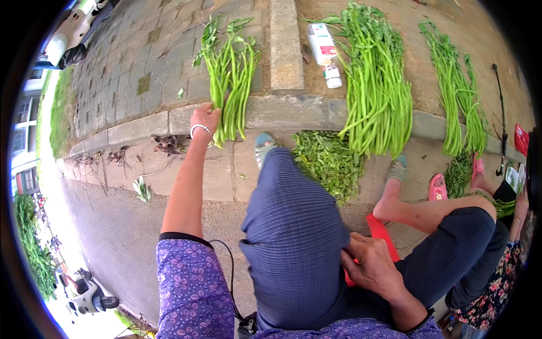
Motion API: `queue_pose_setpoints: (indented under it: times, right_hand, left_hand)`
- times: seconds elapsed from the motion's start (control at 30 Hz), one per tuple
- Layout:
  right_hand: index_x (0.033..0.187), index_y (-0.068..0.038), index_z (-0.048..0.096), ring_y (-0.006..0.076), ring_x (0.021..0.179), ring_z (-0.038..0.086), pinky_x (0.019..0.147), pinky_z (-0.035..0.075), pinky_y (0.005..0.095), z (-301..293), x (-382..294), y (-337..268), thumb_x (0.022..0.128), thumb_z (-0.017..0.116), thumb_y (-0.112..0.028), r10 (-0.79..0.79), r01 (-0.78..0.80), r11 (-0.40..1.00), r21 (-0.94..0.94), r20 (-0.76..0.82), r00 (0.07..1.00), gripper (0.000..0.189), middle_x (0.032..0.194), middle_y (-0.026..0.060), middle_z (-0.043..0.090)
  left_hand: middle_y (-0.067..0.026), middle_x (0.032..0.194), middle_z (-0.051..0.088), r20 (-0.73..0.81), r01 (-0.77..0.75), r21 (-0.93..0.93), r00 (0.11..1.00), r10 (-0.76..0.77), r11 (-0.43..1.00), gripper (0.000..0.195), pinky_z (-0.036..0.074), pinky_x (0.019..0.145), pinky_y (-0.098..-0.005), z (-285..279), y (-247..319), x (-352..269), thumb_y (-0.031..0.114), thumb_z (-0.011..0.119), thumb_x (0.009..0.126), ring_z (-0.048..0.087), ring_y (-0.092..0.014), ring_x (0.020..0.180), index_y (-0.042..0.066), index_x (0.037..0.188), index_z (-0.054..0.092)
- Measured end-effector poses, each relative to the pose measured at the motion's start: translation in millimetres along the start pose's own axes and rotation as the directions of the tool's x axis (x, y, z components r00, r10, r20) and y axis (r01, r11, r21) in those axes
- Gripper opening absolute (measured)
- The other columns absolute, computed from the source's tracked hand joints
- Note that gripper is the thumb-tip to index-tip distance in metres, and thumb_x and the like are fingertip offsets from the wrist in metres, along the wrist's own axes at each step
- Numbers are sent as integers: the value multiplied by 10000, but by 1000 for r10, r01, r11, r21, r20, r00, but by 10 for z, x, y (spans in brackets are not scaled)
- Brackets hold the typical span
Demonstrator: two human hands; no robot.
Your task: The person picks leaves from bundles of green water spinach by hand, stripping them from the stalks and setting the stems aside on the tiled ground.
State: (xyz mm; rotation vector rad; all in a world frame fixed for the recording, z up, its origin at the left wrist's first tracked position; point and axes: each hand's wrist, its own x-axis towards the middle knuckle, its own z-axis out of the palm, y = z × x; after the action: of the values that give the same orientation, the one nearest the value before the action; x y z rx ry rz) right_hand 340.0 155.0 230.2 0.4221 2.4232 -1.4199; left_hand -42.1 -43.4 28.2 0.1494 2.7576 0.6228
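My left hand (205, 120), a white bangle at its wrist, is at the left edge of a small bundle of long leafy green stems (230, 80). Its fingers touch the stems, but whether they close round any is hidden. This bundle lies across the stone kerb, leaves pointing away from me. My right hand (374, 262) rests by my thigh with bent fingers, beside a red plastic piece (383, 235); its palm is hidden. Between my feet lies a heap of plucked green leaves (328, 163). A larger bundle of green stems (377, 93) lies beyond it.
A clear plastic bottle (322, 42) with a label lies beside the large bundle. Farther right are another stem bundle (459, 93), a black walking stick (501, 114) and a seated person in pink slippers (437, 186). The raised kerb (292, 111) crosses ahead; a scooter (84, 292) stands at left.
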Motion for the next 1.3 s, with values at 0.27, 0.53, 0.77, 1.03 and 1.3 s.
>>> queue_pose_setpoints:
  times: [0.27,0.53,0.77,1.03,1.3]
  right_hand:
    - [839,-2,600,336,634,582,557,466,417,-3,-146,17,820,577,-165,-87,86,996,-24,-41,995,166,723,138,575]
    - [799,-19,602,321,630,590,543,452,413,-2,-216,150,802,583,-139,-160,151,984,-93,-98,982,122,699,132,594]
    - [670,-21,601,373,581,568,568,444,480,214,199,573,767,529,-184,-83,56,979,-198,-132,988,203,615,188,569]
    - [755,2,594,392,727,598,671,455,507,-665,944,1577,740,562,-221,213,-321,947,-20,-709,672,226,730,203,612]
    - [1072,-23,493,373,980,541,837,427,459,-635,1266,2242,713,665,-328,347,-516,856,33,-776,527,502,1049,212,559]
  left_hand:
    - [-228,970,626,-48,-242,157,967,252,958,391,453,859,-407,-241,582,5,315,591,751,591,-364,950,26,1013,628]
    - [-51,744,624,253,-586,-106,765,592,803,323,471,607,-228,-892,2395,-523,240,569,843,579,-96,671,-43,991,617]
    - [-52,803,632,116,-741,-362,566,816,566,297,482,660,-238,-1025,3382,-1660,232,567,859,577,-105,693,-26,999,614]
    - [-191,787,629,153,-779,-383,476,866,496,210,500,617,-360,-630,3200,-2809,191,578,820,630,-270,708,30,941,638]
    - [-159,791,596,560,-893,-129,293,775,431,163,500,650,-420,-58,2761,-3216,172,562,808,615,-335,737,13,840,559]
